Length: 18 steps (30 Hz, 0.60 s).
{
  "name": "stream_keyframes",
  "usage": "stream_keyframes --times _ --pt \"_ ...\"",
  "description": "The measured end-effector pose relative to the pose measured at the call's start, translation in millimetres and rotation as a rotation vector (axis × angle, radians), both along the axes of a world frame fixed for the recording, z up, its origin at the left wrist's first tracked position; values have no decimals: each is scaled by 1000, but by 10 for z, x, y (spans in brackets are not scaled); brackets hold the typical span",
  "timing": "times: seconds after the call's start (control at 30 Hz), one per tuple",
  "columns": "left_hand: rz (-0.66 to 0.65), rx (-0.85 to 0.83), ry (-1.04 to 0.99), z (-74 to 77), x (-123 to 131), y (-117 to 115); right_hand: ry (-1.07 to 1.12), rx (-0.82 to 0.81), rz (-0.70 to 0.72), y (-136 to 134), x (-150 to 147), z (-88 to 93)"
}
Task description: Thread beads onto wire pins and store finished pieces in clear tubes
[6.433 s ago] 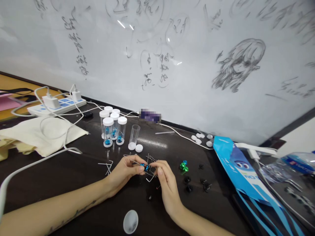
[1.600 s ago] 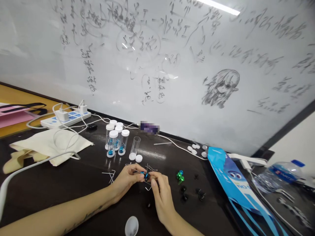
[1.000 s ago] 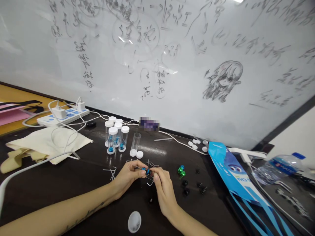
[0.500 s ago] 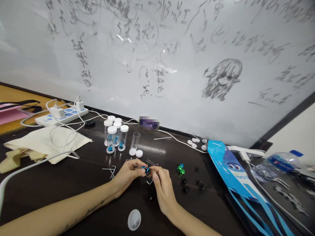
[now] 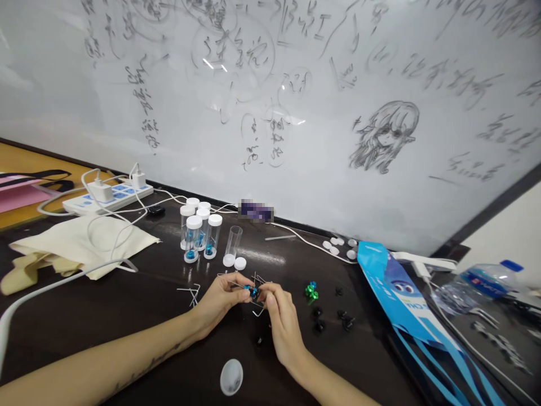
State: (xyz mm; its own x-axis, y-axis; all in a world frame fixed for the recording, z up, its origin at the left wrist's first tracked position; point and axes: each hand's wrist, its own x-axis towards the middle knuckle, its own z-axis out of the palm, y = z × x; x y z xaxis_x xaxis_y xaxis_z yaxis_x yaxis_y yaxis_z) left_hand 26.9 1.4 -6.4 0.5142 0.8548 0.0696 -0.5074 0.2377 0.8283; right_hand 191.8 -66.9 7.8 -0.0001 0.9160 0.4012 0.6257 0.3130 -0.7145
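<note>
My left hand pinches a small blue metallic part between thumb and fingers. Against its right side is a small black part, pinched by my right hand. Fingertips hide much of both pieces. Thin L-shaped hex keys lie under and behind the hands, with more hex keys left of my left hand. Behind stands an uncapped clear tube, its white cap beside it. Several capped tubes to the left hold blue parts.
Green and blue parts and black parts lie to the right. A white oval dish sits in front. Around the table are a blue bag, a bottle, a cream pouch, a power strip and loose cables.
The view has shifted slightly. Both hands keep nearly the same pose around the small blue and black parts, with only slight finger movement.
</note>
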Motion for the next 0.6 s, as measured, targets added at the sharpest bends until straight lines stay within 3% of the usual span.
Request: stream_keyframes --times 0.27,0.6 --pt "2 3 6 5 -9 -1 -41 63 18 -1 7 1" --pt "-6 6 -5 7 -5 5 -11 30 18 -3 9 -10"
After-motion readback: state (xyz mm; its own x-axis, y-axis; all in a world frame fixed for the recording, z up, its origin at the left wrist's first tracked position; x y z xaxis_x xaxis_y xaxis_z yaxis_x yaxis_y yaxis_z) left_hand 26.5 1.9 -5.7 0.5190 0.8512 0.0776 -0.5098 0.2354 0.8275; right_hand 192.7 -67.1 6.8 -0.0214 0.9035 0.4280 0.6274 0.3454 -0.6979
